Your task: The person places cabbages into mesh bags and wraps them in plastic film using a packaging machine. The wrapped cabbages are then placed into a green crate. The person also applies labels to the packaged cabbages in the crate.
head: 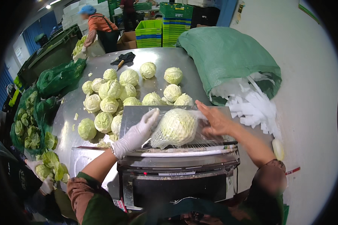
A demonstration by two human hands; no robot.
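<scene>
A pale green cabbage (180, 128) lies in clear plastic film on top of a film-wrapping machine (178, 164). A white patch shows through the film on its upper right side. My left hand (140, 130), in a white glove, is just left of the cabbage with its fingers close together. Film bunches by those fingertips, but whether they pinch it is unclear. On the right of the cabbage, my bare right hand (215, 118) is raised with fingers apart, slightly blurred. Its lower fingers are close to the film.
Several cabbages (109, 88) crowd the metal table (163, 59) beyond and left of the machine. A green sack (228, 56) spills white foam strips (253, 109) at right. A wooden-handled tool (120, 64) lies far back. At left, another person's gloved hands (47, 184) hold leafy cabbage.
</scene>
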